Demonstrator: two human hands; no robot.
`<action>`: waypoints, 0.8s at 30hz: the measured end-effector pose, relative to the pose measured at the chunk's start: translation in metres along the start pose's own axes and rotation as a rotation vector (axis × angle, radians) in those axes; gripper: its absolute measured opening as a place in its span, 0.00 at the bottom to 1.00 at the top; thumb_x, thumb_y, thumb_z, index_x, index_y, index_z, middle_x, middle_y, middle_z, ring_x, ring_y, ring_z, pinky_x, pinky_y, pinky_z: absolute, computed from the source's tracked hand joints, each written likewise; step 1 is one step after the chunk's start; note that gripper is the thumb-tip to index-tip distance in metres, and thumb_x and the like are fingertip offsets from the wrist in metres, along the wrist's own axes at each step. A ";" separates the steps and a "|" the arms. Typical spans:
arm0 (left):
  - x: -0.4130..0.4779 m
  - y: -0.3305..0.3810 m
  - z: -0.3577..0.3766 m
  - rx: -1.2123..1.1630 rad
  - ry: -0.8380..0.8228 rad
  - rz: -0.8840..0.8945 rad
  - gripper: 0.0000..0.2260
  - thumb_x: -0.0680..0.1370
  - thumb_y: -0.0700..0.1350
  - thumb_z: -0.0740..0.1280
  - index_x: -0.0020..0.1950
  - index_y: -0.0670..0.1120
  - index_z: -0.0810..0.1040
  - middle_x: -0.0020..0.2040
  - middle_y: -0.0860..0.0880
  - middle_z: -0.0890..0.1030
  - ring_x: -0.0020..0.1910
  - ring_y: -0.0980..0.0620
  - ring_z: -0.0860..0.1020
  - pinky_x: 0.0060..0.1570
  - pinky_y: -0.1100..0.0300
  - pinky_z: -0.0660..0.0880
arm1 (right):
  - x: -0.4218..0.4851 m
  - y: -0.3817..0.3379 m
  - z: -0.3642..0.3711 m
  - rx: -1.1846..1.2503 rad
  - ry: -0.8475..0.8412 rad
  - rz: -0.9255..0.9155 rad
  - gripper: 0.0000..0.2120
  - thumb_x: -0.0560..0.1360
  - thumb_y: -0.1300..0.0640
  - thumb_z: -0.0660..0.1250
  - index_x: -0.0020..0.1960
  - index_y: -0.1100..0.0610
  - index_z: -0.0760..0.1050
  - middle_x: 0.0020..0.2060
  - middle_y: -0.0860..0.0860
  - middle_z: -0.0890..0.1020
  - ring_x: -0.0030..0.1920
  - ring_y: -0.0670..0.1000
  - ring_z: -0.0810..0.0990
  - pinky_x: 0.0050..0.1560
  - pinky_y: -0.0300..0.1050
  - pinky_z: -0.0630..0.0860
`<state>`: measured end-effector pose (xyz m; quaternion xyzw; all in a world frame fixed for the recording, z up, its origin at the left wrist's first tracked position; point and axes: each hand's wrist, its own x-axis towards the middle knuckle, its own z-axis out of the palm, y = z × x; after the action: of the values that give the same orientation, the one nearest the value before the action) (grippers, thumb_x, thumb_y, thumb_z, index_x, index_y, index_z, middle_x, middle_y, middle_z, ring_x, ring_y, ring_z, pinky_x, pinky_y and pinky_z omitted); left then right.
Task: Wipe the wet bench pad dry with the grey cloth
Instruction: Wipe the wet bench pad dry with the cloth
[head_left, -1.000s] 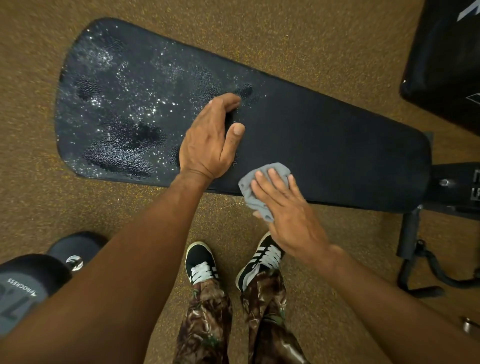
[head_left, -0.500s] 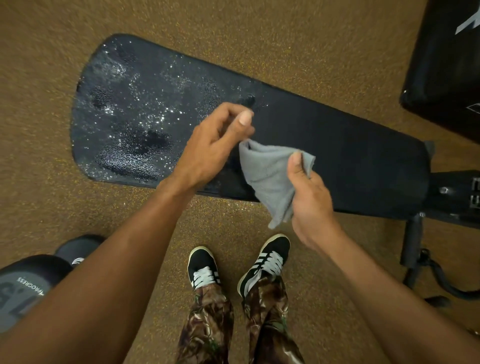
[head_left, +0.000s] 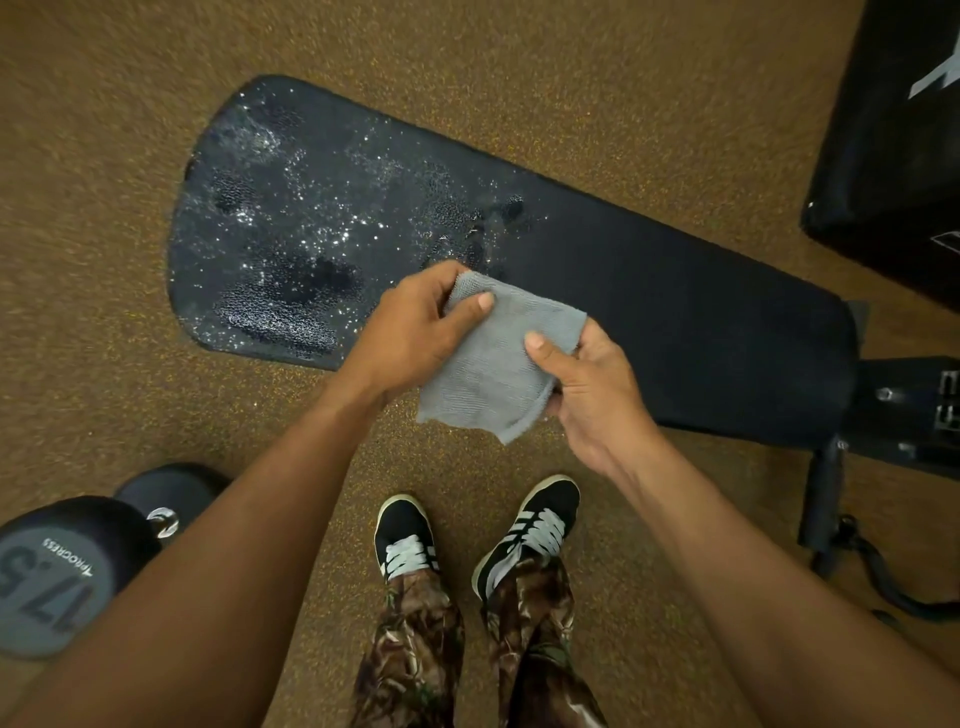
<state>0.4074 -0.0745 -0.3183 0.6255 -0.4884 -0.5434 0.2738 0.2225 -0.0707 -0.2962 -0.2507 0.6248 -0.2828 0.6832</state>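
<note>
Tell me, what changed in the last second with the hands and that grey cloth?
The left hand lifted off the bench pad and took hold of the grey cloth, pinching its top corner. The right hand stopped pressing the bunched cloth on the pad, raised it and holds its right edge, so it hangs opened out. The droplets on the pad's left end remain unwiped; the dumbbell stayed put.
</note>
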 end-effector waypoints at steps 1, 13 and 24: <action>-0.002 0.002 0.001 0.131 0.069 0.021 0.11 0.81 0.56 0.67 0.52 0.49 0.79 0.46 0.50 0.84 0.46 0.47 0.83 0.48 0.42 0.81 | 0.000 0.002 0.002 0.004 -0.013 -0.004 0.19 0.78 0.64 0.68 0.67 0.56 0.71 0.59 0.53 0.82 0.60 0.55 0.82 0.56 0.57 0.81; -0.030 0.015 0.060 0.803 0.390 -0.141 0.29 0.83 0.63 0.55 0.81 0.50 0.61 0.80 0.41 0.62 0.78 0.35 0.60 0.73 0.36 0.63 | 0.037 -0.024 -0.021 -1.103 0.206 -0.786 0.19 0.80 0.47 0.63 0.69 0.51 0.73 0.64 0.47 0.75 0.63 0.48 0.73 0.63 0.49 0.73; 0.006 -0.001 0.113 0.765 0.491 -0.353 0.23 0.85 0.56 0.53 0.80 0.50 0.62 0.84 0.42 0.52 0.79 0.26 0.47 0.73 0.24 0.51 | 0.104 -0.014 -0.030 -1.631 0.183 -0.970 0.25 0.81 0.42 0.57 0.75 0.50 0.68 0.74 0.55 0.69 0.74 0.60 0.66 0.71 0.63 0.64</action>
<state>0.3002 -0.0577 -0.3513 0.8642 -0.4606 -0.1992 0.0350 0.1978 -0.1533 -0.3628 -0.8587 0.5086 -0.0308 0.0545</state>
